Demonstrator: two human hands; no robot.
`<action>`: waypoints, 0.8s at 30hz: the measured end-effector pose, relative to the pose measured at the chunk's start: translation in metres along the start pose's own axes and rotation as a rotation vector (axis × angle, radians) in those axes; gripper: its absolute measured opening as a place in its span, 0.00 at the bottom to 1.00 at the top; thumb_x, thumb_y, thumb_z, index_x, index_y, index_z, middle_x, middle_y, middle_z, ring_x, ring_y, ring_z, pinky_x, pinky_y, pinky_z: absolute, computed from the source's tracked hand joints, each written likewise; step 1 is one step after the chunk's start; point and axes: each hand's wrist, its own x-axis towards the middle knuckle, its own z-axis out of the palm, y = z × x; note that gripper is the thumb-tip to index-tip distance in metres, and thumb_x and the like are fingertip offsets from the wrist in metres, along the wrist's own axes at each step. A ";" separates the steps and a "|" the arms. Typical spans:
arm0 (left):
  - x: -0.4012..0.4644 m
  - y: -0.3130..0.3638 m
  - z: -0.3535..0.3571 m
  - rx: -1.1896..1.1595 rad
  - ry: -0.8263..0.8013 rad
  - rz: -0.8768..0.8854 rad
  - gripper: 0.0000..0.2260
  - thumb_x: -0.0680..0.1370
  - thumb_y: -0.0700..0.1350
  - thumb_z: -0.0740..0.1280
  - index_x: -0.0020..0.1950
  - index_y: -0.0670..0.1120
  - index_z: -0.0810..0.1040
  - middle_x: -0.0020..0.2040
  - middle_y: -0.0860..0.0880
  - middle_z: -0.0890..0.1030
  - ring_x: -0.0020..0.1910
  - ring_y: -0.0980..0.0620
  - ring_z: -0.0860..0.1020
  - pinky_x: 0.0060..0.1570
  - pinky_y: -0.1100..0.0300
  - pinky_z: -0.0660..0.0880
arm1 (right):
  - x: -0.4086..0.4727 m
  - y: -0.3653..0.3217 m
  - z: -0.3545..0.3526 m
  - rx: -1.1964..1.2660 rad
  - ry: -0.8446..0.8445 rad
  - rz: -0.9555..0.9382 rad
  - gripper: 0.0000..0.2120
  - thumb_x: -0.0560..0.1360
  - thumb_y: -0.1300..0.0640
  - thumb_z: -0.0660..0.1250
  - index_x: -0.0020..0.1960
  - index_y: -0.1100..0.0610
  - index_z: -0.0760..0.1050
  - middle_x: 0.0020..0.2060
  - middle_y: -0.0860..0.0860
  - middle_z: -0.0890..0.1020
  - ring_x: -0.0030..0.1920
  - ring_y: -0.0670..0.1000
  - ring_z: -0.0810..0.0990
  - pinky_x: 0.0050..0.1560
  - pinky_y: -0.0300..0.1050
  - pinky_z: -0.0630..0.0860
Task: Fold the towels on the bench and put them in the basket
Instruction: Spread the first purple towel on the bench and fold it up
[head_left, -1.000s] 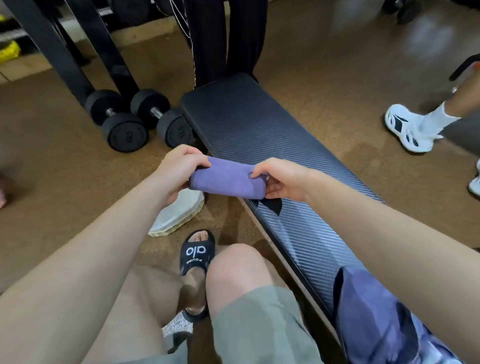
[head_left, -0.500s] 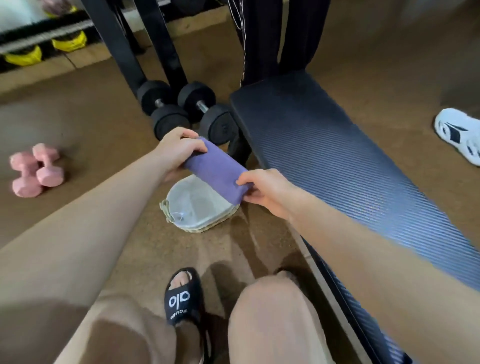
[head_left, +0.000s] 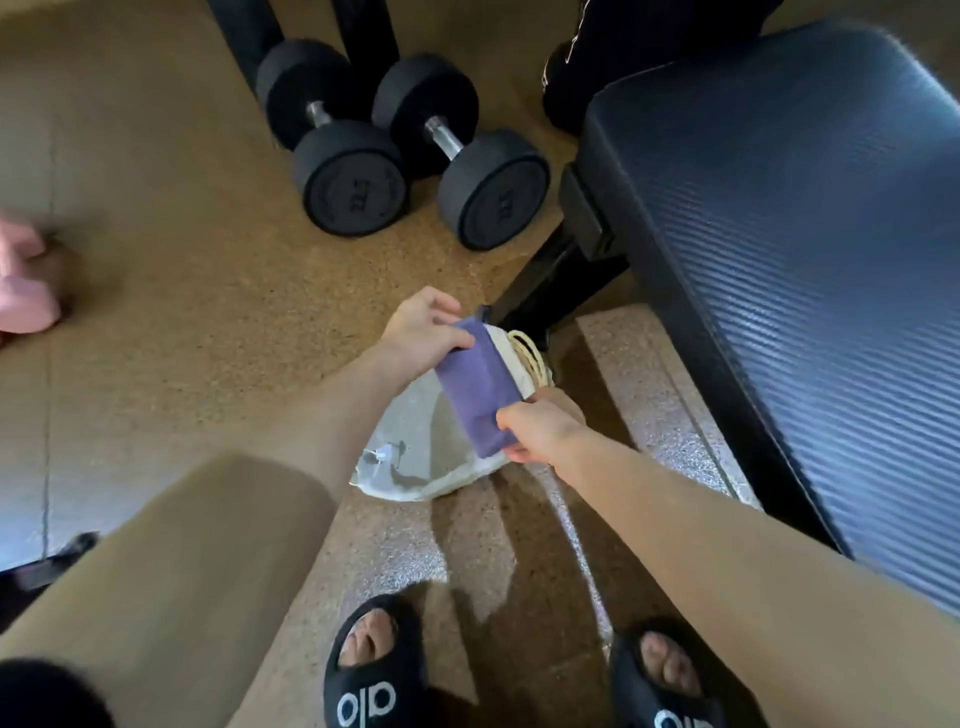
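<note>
Covering much of the basket (head_left: 415, 480): folded purple towel (head_left: 475, 389).

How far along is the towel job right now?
Done: the purple towel is folded into a compact rectangle. In hand: the left hand and right hand each grip an end, holding it over the pale basket on the floor. Left: release it inside. The visible part of the bench shows no towels; whether others remain cannot be told.

Both your arms reach forward and down.
Your left hand (head_left: 423, 332) pinches the far end of the towel (head_left: 478, 387); your right hand (head_left: 540, 428) grips the near end.
</note>
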 end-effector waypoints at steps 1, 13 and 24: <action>0.011 -0.010 0.006 0.025 0.007 0.006 0.15 0.71 0.37 0.76 0.53 0.49 0.77 0.48 0.48 0.82 0.45 0.51 0.79 0.46 0.60 0.75 | 0.010 0.000 0.004 -0.114 0.035 -0.020 0.21 0.71 0.56 0.69 0.63 0.60 0.74 0.55 0.59 0.81 0.48 0.59 0.85 0.48 0.51 0.84; 0.071 -0.072 0.060 0.220 0.112 0.129 0.06 0.70 0.37 0.67 0.45 0.45 0.76 0.38 0.42 0.80 0.37 0.43 0.77 0.38 0.60 0.73 | 0.081 0.013 0.033 -1.143 0.240 -0.433 0.21 0.79 0.52 0.66 0.67 0.58 0.65 0.55 0.53 0.82 0.54 0.56 0.83 0.43 0.46 0.70; 0.071 -0.114 0.089 0.356 0.173 0.157 0.07 0.77 0.43 0.68 0.50 0.47 0.71 0.41 0.45 0.80 0.42 0.41 0.79 0.43 0.45 0.77 | 0.120 0.026 0.060 -1.553 0.194 -0.494 0.18 0.81 0.64 0.55 0.70 0.65 0.68 0.62 0.63 0.74 0.59 0.60 0.75 0.46 0.48 0.71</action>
